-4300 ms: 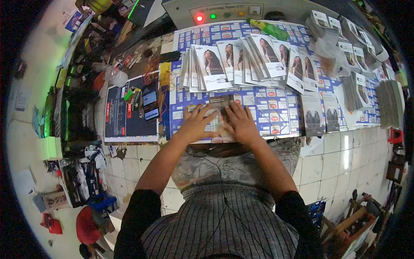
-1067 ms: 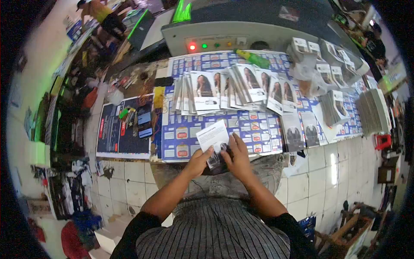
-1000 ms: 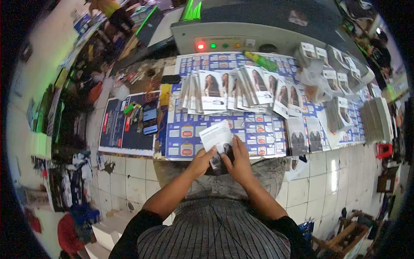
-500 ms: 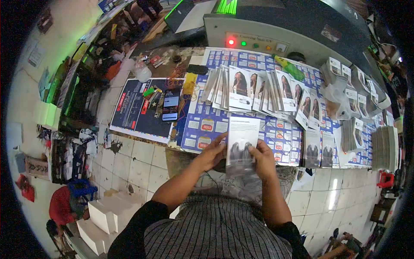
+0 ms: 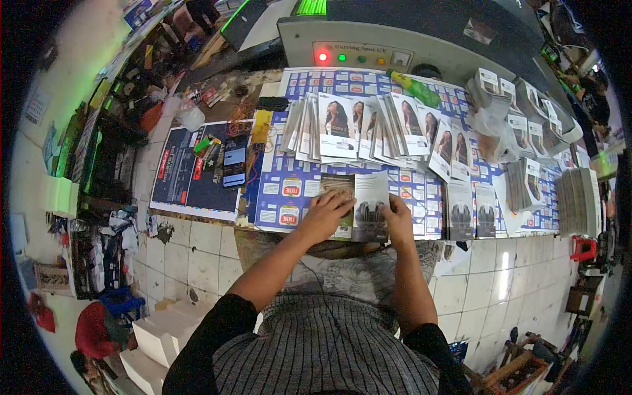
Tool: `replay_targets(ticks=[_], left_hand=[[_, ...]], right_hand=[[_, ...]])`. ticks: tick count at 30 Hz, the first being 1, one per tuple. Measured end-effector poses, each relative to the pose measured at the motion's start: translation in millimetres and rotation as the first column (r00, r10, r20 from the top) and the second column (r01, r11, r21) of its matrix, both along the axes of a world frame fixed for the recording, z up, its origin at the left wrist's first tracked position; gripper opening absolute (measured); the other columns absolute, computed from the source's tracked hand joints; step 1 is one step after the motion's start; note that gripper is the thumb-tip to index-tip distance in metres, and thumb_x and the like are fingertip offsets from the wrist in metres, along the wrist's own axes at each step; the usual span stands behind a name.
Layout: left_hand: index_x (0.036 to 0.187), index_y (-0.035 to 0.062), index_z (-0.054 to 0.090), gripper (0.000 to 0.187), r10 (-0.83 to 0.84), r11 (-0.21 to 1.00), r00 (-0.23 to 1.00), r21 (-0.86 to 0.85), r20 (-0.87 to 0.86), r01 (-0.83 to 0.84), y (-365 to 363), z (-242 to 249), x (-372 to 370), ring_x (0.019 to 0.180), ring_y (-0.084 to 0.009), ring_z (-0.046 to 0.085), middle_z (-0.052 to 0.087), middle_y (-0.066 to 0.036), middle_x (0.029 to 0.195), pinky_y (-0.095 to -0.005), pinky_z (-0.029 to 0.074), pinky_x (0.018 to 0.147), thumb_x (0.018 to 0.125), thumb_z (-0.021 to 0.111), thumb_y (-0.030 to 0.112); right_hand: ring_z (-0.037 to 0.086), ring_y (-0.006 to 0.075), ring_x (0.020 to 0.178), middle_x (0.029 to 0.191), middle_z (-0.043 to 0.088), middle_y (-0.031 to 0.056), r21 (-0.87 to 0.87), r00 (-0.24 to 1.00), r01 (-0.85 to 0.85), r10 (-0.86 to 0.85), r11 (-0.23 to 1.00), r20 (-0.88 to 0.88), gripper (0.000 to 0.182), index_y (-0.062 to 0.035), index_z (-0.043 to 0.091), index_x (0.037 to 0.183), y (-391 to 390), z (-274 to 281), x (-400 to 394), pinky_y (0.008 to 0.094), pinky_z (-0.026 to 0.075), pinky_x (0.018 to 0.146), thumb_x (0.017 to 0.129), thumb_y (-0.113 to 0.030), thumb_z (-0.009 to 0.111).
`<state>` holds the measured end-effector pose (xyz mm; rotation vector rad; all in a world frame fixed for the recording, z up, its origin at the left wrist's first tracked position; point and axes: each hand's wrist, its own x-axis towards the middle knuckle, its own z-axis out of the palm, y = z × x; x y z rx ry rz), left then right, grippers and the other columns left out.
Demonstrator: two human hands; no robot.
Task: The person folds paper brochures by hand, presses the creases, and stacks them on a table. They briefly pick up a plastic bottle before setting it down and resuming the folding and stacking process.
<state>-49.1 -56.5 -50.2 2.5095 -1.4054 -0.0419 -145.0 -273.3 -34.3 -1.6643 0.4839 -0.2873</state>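
A printed leaflet [image 5: 372, 187] lies unfolded at the front edge of the table, with a dark left page and a pale right page picturing dark hair. My left hand [image 5: 324, 216] rests on the left page, fingers stretched out and covering much of it. The right edge of the leaflet is pinched by my right hand [image 5: 399, 220], thumb on top. Beyond both hands spreads a fanned row of folded leaflets [image 5: 337, 128], their white covers showing a long-haired figure. Two more leaflets [image 5: 459, 210] lie to the right, dark hair pictures facing up.
Blue printed sheets [image 5: 280, 187] cover the table. At left are a phone [image 5: 234, 161] and a dark printed sheet [image 5: 178, 178]. A green bottle [image 5: 415, 89], a plastic bag [image 5: 495, 135] and leaflet stacks [image 5: 525, 184] stand right. A machine panel [image 5: 362, 54] borders the back.
The leaflet went from being held up, folded, between both hands to lying opened on the table. My left hand moved from its edge onto the left page.
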Motion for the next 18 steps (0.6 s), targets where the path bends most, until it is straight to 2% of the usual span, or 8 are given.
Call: replay_targets(ticks=[1,3,5,6,9,10,12,18], left_hand=[[0.146,0.0237,0.047,0.059,-0.001,1.0,1.0,0.0,-0.001,0.001,-2,4,-2,0.138,-0.0322,0.036,0.041,-0.007,0.151,-0.0536,0.028,0.108,0.089,0.064,0.024],[0.142,0.0255,0.052,0.052,0.024,0.998,0.999,-0.065,-0.047,-0.027,-4,9,-5,0.137,-0.0315,0.036,0.041,-0.008,0.151,-0.0542,0.028,0.107,0.092,0.061,0.031],[0.139,0.0269,0.055,0.048,0.038,0.997,0.998,-0.071,-0.052,-0.042,-7,8,-7,0.137,-0.0319,0.036,0.041,-0.007,0.15,-0.0546,0.028,0.107,0.093,0.059,0.038],[0.139,0.025,0.055,0.049,0.036,0.996,0.998,-0.075,-0.057,-0.041,-7,8,-8,0.137,-0.032,0.036,0.041,-0.008,0.15,-0.055,0.028,0.107,0.092,0.059,0.039],[0.138,0.021,0.056,0.052,0.024,1.0,0.998,0.011,-0.057,-0.024,-3,15,-6,0.137,-0.0324,0.036,0.04,-0.01,0.15,-0.0549,0.027,0.107,0.091,0.062,0.041],[0.137,0.0187,0.056,0.053,0.015,0.995,0.998,0.097,-0.053,-0.01,-2,16,-4,0.138,-0.0327,0.036,0.04,-0.012,0.15,-0.0545,0.027,0.107,0.089,0.063,0.041],[0.136,0.0159,0.056,0.054,0.035,0.996,0.994,0.088,-0.106,-0.025,-2,11,-3,0.138,-0.0341,0.035,0.042,-0.013,0.149,-0.0537,0.027,0.108,0.088,0.064,0.039],[0.133,0.0107,0.059,0.041,0.209,0.964,0.963,-0.128,-0.171,-0.232,38,2,22,0.14,-0.0261,0.038,0.051,-0.009,0.144,-0.0507,0.026,0.112,0.094,0.059,0.024]], right_hand=[[0.066,0.0265,0.088,0.105,0.07,0.0158,0.0,1.0,0.001,-0.001,1.0,-0.001,0.037,0.0014,0.062,0.123,-3,5,-1,0.0362,0.053,0.079,0.093,-0.019,0.057],[0.063,0.0185,0.084,0.105,0.068,0.0112,0.821,0.99,0.064,0.064,0.567,-0.122,0.039,-0.0001,0.063,0.123,-12,17,-6,0.0335,0.051,0.073,0.101,-0.026,0.044],[0.06,0.0144,0.078,0.102,0.067,0.01,0.823,0.981,0.028,0.143,0.567,-0.131,0.046,-0.0026,0.063,0.123,-14,20,-10,0.0315,0.048,0.066,0.104,-0.035,0.037],[0.06,0.0146,0.078,0.104,0.067,0.0098,0.528,0.913,-0.144,0.318,0.837,-0.254,0.045,-0.0028,0.063,0.123,-11,27,-11,0.0316,0.049,0.066,0.104,-0.036,0.04],[0.064,0.0214,0.084,0.113,0.064,0.0147,0.447,0.884,-0.23,0.377,0.865,-0.276,0.041,-0.0041,0.061,0.125,0,-7,-10,0.0341,0.051,0.07,0.102,-0.036,0.05],[0.063,0.0279,0.093,0.115,0.062,0.0173,-0.044,0.924,-0.338,0.322,0.94,-0.207,0.038,-0.0035,0.061,0.126,13,-3,-4,0.0374,0.052,0.078,0.097,-0.029,0.057],[0.057,0.0389,0.113,0.126,0.056,0.021,-0.75,0.94,-0.273,0.332,0.602,-0.076,0.043,-0.0018,0.058,0.128,32,5,5,0.0437,0.049,0.091,0.093,-0.026,0.063],[0.039,0.0369,0.137,0.15,0.04,0.0195,-0.831,0.953,-0.273,0.254,0.484,-0.165,0.061,-0.0013,0.049,0.139,42,-5,9,0.0526,0.03,0.111,0.095,-0.042,0.057]])
